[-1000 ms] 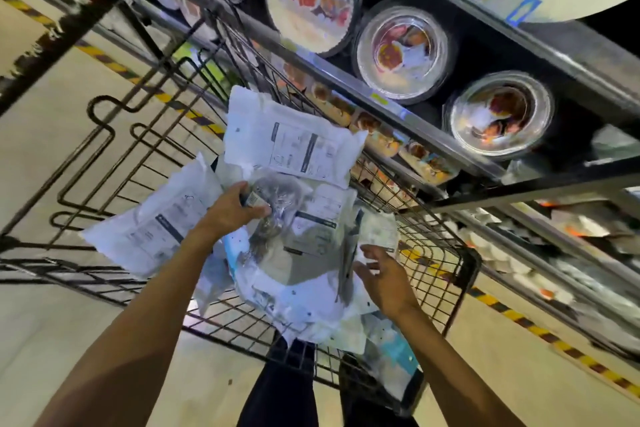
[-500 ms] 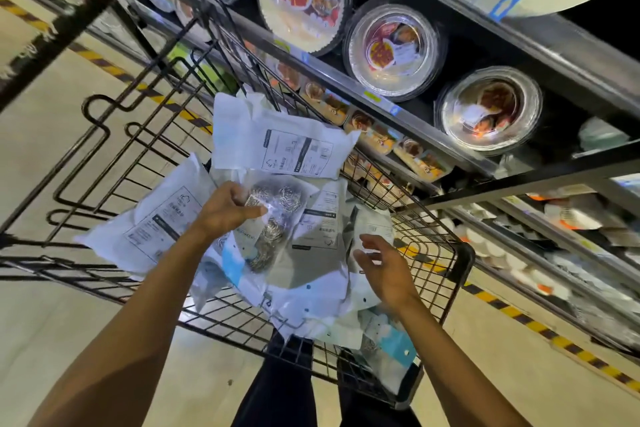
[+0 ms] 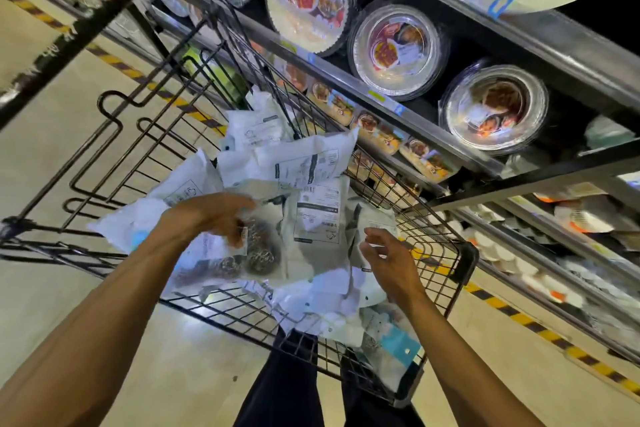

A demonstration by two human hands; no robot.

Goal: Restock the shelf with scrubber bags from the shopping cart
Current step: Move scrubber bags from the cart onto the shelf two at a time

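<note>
One scrubber bag (image 3: 264, 257) in left fingers (image 3: 237, 231)

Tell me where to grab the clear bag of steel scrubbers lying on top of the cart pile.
Take the clear scrubber bag by its flat upper-left margin, coming from the left, where the left hand grips it. It lies flat on the pile with scrubbers bulging mid-bag, so the thin edge probably gives a surer grip.

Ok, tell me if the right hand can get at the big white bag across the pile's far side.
Probably yes. The right hand seems to hold nothing, and the white bag lies on top of the pile with nothing over it. The left hand grips a scrubber bag, clear of it.
</note>
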